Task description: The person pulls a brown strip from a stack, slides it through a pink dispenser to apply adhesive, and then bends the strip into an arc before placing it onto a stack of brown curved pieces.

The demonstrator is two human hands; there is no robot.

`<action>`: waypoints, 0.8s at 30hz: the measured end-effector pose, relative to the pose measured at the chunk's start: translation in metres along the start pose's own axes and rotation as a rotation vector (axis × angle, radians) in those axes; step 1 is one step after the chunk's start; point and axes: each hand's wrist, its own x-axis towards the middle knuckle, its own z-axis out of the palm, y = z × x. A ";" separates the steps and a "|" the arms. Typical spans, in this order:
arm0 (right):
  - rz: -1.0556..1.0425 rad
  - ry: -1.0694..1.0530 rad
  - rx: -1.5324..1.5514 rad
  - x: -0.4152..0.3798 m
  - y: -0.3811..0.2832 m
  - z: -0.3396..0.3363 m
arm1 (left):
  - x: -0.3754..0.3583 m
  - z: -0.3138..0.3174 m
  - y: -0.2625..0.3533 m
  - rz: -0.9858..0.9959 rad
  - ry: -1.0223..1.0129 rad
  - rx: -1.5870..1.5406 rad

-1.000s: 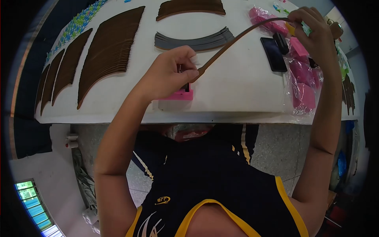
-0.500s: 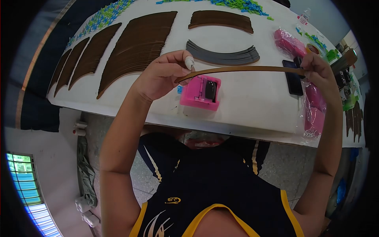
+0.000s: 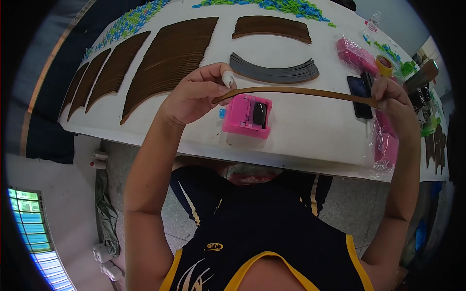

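Pinching opposite ends of a brown strip (image 3: 301, 90), slightly bowed between left fingers (image 3: 211, 89) and right fingers (image 3: 381, 88). Looks light and flexible, probably crease-prone; best held near both ends.

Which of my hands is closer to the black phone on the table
Right. The right hand is just right of the phone; the left hand is well to its left, past the pink box.

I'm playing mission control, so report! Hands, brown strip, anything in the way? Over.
Left hand pinching one end of brown strip. Right hand pinching the other end. Strip slightly bowed between them. Pink box just below in view, nothing clearly blocking.
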 end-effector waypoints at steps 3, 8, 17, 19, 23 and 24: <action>0.079 -0.062 0.172 -0.004 0.006 0.006 | -0.001 -0.002 0.002 -0.002 -0.022 -0.030; 0.157 -0.123 0.475 -0.012 0.026 0.022 | 0.001 0.000 0.001 -0.001 0.007 -0.082; 0.138 -0.159 0.995 -0.025 0.041 0.051 | 0.005 -0.006 -0.005 -0.001 -0.001 -0.189; 0.102 -0.163 1.158 -0.028 0.044 0.055 | 0.007 -0.005 -0.006 -0.003 -0.011 -0.208; 0.012 -0.172 1.281 -0.028 0.055 0.065 | 0.010 -0.001 -0.007 -0.021 0.062 -0.234; -0.042 -0.148 1.308 -0.028 0.060 0.067 | 0.011 -0.001 -0.008 -0.029 0.088 -0.233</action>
